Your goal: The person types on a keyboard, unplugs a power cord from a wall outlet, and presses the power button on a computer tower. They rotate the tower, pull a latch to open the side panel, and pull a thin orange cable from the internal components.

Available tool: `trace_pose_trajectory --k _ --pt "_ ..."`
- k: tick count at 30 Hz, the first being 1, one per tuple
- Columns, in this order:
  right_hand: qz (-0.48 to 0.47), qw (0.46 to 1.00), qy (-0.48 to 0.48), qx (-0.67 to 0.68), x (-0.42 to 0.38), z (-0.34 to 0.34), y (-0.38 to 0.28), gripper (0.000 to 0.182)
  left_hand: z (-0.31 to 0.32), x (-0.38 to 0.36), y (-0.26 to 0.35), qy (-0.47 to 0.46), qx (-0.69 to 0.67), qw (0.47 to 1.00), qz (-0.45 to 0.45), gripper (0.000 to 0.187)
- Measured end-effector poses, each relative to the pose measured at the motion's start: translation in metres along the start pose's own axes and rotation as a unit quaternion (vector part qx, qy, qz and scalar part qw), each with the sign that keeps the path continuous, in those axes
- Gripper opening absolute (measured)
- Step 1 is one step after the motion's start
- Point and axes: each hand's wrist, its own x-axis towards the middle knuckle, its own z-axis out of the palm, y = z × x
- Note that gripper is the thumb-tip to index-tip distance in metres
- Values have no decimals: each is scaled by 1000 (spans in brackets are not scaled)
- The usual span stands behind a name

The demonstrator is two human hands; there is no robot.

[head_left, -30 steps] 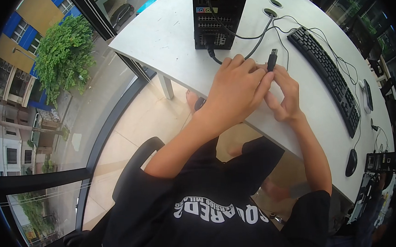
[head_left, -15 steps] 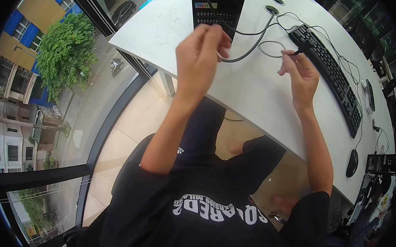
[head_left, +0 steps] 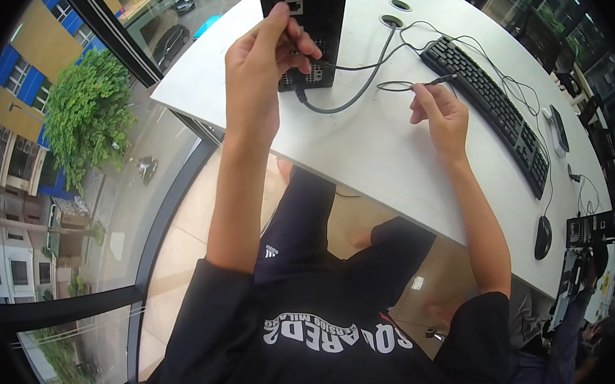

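Left hand [head_left: 259, 60] raised at rear panel of PC tower [head_left: 306, 21], far side of desk [head_left: 383, 151], fingers pinched on thin cable [head_left: 356, 66]. Right hand [head_left: 439, 111] closed on plug end [head_left: 437, 81], just left of keyboard [head_left: 490, 104]. Risk: slack loop snags thick cable [head_left: 337, 106], tug unseats it.

I see a thin black cable [head_left: 393, 86] looped above the white desk, its slim plug [head_left: 442, 79] lying level and pointing to three o'clock, the far end running to the black computer tower [head_left: 317, 20] at eleven o'clock.
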Motion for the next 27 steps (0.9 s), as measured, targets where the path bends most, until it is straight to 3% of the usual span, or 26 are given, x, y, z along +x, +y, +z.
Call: trace_pose_trajectory --k 6,8,10,13,17,20,27 --pt "33 999 -1 -24 3 -2 -1 27 8 -11 2 17 25 1000 -2 37" --pt "40 999 11 -28 4 -4 2 28 38 -52 8 -94 97 988 69 37" --pt "39 999 22 -9 3 -6 4 28 59 -81 6 -180 118 974 66 32" --pt "31 998 33 34 6 -8 9 28 81 -68 -13 -150 195 950 194 22" --pt "33 997 35 54 13 -15 14 28 84 -47 -30 -109 370 857 342 20" --pt "41 996 31 77 11 -14 6 26 79 -58 -24 -167 422 879 148 21" --pt "-57 994 -23 87 -4 -6 -9 25 76 -55 -52 -158 399 896 115 19"
